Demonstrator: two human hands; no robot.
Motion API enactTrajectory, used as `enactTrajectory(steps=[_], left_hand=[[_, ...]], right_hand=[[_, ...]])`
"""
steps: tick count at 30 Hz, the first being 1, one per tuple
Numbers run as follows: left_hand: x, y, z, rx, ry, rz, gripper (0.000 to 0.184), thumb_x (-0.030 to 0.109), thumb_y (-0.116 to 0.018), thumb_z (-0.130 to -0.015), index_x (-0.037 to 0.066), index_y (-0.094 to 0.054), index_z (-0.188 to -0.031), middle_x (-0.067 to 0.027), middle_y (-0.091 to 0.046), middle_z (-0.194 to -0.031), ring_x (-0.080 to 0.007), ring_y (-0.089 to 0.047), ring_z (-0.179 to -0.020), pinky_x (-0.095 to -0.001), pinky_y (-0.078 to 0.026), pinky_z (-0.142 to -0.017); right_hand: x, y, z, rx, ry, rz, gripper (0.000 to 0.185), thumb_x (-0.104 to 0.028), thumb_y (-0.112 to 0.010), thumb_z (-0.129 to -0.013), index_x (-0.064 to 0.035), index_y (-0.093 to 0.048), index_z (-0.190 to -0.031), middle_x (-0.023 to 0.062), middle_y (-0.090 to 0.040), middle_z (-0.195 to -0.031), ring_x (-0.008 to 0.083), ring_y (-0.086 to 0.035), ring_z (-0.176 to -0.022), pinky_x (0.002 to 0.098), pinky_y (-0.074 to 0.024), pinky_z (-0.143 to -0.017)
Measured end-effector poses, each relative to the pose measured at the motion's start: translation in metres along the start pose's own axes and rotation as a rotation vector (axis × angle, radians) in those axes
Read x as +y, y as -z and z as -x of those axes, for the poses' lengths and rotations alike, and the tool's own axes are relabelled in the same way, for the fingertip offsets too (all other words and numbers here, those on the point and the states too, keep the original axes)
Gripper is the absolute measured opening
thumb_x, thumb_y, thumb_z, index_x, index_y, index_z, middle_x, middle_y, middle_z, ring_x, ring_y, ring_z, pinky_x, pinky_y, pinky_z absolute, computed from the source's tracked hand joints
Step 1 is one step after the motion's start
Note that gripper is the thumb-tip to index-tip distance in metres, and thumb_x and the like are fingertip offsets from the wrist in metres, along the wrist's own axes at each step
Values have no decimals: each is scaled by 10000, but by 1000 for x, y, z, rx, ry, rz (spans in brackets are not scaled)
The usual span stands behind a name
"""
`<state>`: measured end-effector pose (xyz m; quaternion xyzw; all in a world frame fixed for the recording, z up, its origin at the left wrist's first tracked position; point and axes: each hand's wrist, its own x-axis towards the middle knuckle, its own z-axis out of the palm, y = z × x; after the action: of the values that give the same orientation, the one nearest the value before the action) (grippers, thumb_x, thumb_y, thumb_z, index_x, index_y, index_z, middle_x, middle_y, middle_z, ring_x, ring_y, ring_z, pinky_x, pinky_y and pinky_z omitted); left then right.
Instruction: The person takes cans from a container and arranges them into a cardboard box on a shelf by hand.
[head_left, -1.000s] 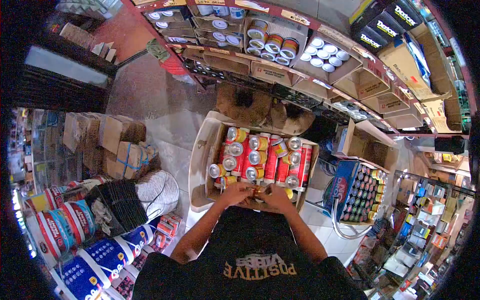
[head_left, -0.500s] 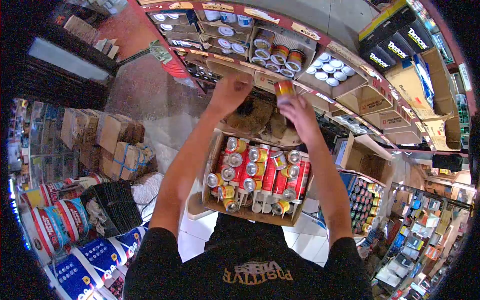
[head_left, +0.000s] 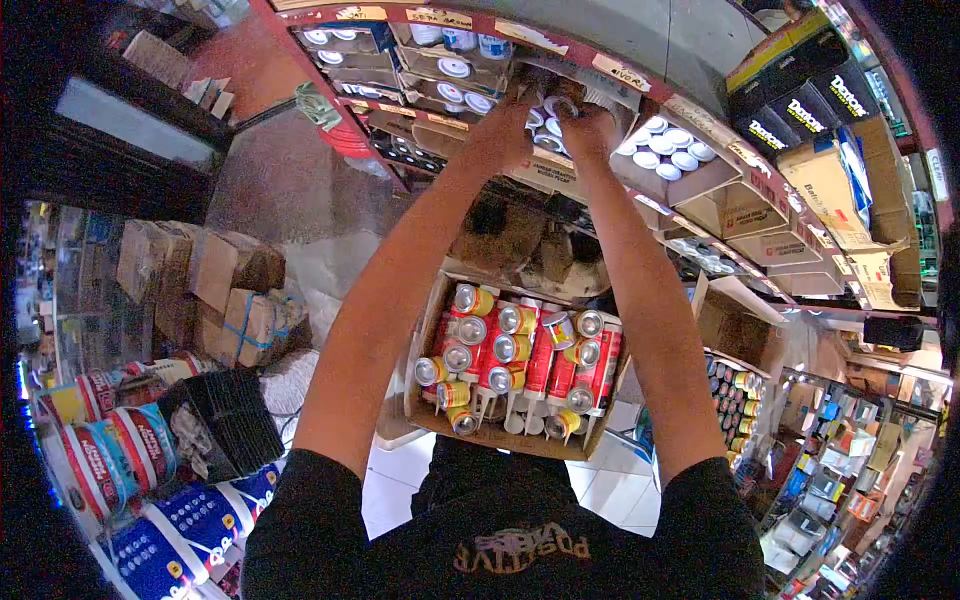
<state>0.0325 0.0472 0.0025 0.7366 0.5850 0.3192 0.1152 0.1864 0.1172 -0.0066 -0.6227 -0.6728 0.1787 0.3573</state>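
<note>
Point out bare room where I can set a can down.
Bare floor shows between the stacked cardboard boxes and the shelving; smaller tiled patches flank the dark clothing below the carton.

Crowded: the carton itself, packed with cans, and the shelving where the left hand and right hand are among lidded cans.

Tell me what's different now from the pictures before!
Both hands, left hand and right hand, went from the cardboard box up and forward to the shelf. In between, the right hand carried a can; whether it has let go is hidden. The boxed cans and red tubes stayed put.
</note>
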Motion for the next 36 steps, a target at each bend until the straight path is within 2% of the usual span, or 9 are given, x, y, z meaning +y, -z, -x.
enactTrajectory(steps=[3, 5, 7, 13, 23, 25, 30, 32, 36], left_hand=[[0, 0, -6, -36, 25, 15, 792, 28, -624, -808, 106, -301, -1527, -313, -397, -1473, -479, -415, -1343, -489, -386, -1125], [0, 0, -10, -78, 94, 23, 793, 18, -615, -800, 102, -305, -1525, -313, -413, -1462, -477, -450, -1315, -496, -409, -1105], [-3, -3, -12, -55, 34, -53, 940, -3, -730, -650, 82, -340, -1501, -304, -348, -1503, -468, -526, -1246, -488, -520, -990], [14, 5, -14, -152, 164, -110, 906, -5, -720, -655, 126, -375, -1482, -294, -398, -1466, -465, -591, -1159, -504, -552, -930], [12, 7, 0, -170, 214, -75, 727, 12, -601, -780, 35, -350, -1462, -289, -385, -1477, -478, -529, -1222, -519, -510, -978], [3, -6, 9, 61, 49, -36, 689, 2, -554, -804, 47, -350, -1461, -293, -356, -1501, -491, -523, -1219, -525, -504, -976], [10, -11, 43, 128, 17, -106, 717, 10, -522, -828, 52, -292, -1506, -312, -301, -1529, -508, -482, -1258, -520, -474, -1016], [4, -18, 53, 131, 35, -156, 729, 11, -520, -829, 50, -277, -1516, -321, -303, -1525, -514, -464, -1274, -516, -460, -1034], [-1, -19, 60, 112, 41, -27, 740, 25, -540, -823, 28, -269, -1512, -355, -321, -1496, -523, -439, -1288, -508, -427, -1066]], right_hand=[[25, -10, -10, 1, 179, 301, 414, -439, -769, -764, -70, -754, -950, 180, -735, -903, 357, -707, -810, 431, -550, -736], [22, -9, -1, 29, 122, -51, 372, -366, -759, -782, -72, -740, -1009, 168, -735, -888, 368, -706, -835, 442, -552, -745], [19, -5, 1, 33, 127, -27, 379, -327, -757, -786, -69, -720, -1061, 168, -735, -901, 369, -706, -839, 443, -553, -748], [16, 5, 9, 83, 253, -17, 444, -214, -719, -817, -74, -637, -1230, 185, -728, -974, 370, -703, -883, 455, -553, -775], [27, 29, 19, -60, 336, -66, 465, -83, -650, -851, -58, -580, -1310, 213, -687, -1135, 327, -702, -1004, 422, -555, -818], [27, 33, 20, -79, 291, -91, 478, -75, -647, -849, -62, -576, -1321, 207, -685, -1146, 321, -703, -1001, 415, -553, -828], [32, 38, 28, -74, 244, -233, 520, -60, -649, -839, -85, -563, -1351, 195, -683, -1159, 320, -694, -1023, 401, -542, -872], [35, 40, 33, -66, 239, -180, 556, 19, -622, -810, -108, -553, -1347, 232, -667, -1162, 405, -644, -1070, 480, -509, -940], [29, 55, 39, -114, 279, -162, 589, 13, -605, -824, -95, -527, -1398, 235, -657, -1179, 371, -633, -1118, 418, -507, -953]])
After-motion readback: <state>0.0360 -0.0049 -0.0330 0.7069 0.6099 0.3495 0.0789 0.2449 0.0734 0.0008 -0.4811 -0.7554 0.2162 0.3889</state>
